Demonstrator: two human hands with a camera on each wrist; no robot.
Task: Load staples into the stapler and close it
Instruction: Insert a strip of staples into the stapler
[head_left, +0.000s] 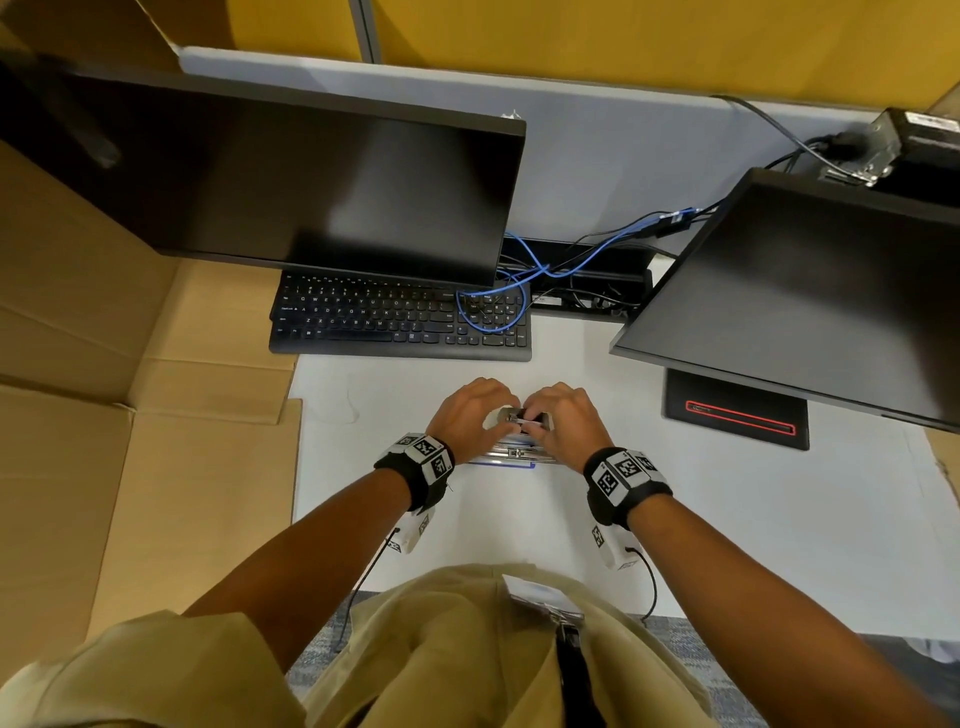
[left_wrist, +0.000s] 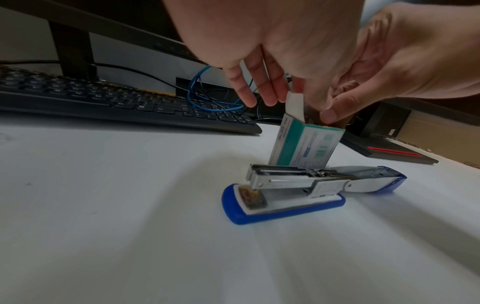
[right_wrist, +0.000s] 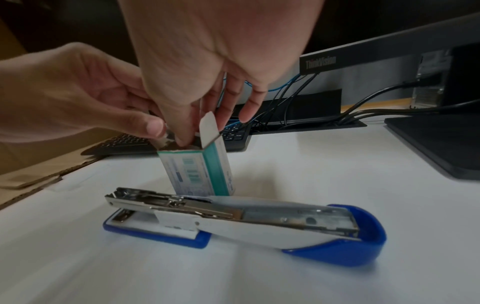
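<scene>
A blue and white stapler (head_left: 511, 454) (left_wrist: 298, 181) (right_wrist: 233, 218) lies on the white desk just in front of me, swung fully open with its metal magazine facing up. Right behind it a teal and white staple box (head_left: 511, 415) (left_wrist: 306, 148) (right_wrist: 197, 170) stands on end with its top flap open. My left hand (head_left: 467, 415) (right_wrist: 145, 125) pinches the box's upper left edge with its thumb. My right hand (head_left: 561, 421) (left_wrist: 330, 113) (right_wrist: 187, 135) has thumb and finger dipped into the opening, pinching what looks like a silvery strip of staples; the strip is mostly hidden.
A black keyboard (head_left: 395, 322) with a looped blue cable (head_left: 493, 312) lies behind the hands, under a dark monitor (head_left: 285, 176). A second monitor (head_left: 805, 301) and its black base (head_left: 737, 415) stand to the right. Flattened cardboard (head_left: 104, 415) covers the left side.
</scene>
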